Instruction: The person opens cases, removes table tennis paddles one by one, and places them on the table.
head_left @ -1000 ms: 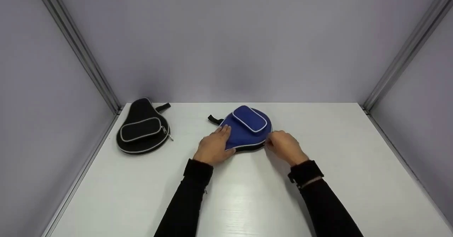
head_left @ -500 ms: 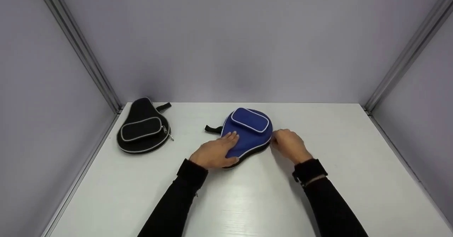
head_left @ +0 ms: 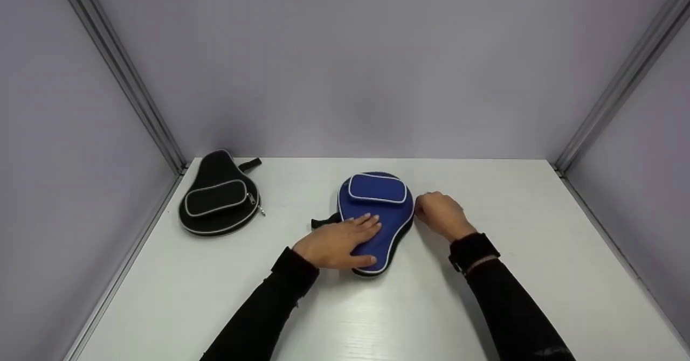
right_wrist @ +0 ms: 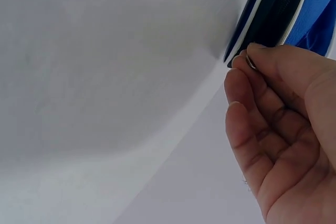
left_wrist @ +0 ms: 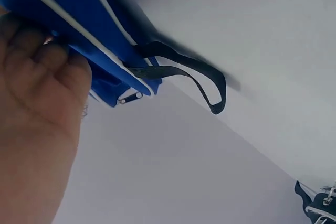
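A blue table tennis bat case (head_left: 391,222) with white piping and a front pocket lies on the white table, its narrow end toward me. Flat on its front rests my left hand (head_left: 337,242), fingers straight. My right hand (head_left: 442,215) is at the case's right edge; in the right wrist view its thumb and forefinger pinch a metal zipper pull (right_wrist: 251,62) beside the dark side band. A black strap loop (left_wrist: 220,85) sticks out from the case's left side.
A similar black bat case (head_left: 215,196) with a pocket and strap lies at the table's back left. Grey panels (head_left: 366,70) enclose the table at the back and both sides.
The blue case has turned so its narrow end swings from the left toward me. My left hand moves with it, while my right hand stays at the right edge, shifting slightly right.
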`<act>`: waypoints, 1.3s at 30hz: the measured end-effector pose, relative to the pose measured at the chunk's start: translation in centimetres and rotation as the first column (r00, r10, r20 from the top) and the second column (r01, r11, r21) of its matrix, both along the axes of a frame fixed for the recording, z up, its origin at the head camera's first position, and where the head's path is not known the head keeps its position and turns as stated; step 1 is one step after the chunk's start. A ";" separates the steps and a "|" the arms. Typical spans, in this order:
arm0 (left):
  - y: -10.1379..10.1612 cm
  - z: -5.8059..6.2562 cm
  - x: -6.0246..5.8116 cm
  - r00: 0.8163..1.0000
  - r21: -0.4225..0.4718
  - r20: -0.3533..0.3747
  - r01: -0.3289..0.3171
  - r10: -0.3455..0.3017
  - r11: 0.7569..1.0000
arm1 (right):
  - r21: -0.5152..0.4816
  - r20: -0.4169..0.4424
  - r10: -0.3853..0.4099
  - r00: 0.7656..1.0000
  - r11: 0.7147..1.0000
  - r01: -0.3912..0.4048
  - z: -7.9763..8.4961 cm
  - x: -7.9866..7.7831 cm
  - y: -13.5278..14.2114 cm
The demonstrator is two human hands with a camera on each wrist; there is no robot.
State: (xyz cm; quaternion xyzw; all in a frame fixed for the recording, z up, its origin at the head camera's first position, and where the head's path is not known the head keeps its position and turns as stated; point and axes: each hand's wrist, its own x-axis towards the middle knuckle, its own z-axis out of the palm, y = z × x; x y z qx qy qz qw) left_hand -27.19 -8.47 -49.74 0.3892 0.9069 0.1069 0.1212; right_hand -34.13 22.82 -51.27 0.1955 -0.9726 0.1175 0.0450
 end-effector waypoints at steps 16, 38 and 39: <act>1.8 -0.5 0.4 0.997 -0.033 -0.064 0.037 -0.040 0.999 | -0.042 -0.002 0.025 1.000 0.999 -0.025 -0.4 -1.1 0.9; 2.4 -0.6 -0.3 0.988 -0.013 -0.087 -0.126 0.124 0.992 | -0.068 0.006 0.093 0.996 0.993 -0.093 0.2 0.3 -1.0; 2.4 -0.6 -0.4 0.988 -0.012 -0.086 -0.132 0.131 0.991 | -0.064 0.006 0.097 0.995 0.993 -0.097 0.2 0.3 -1.1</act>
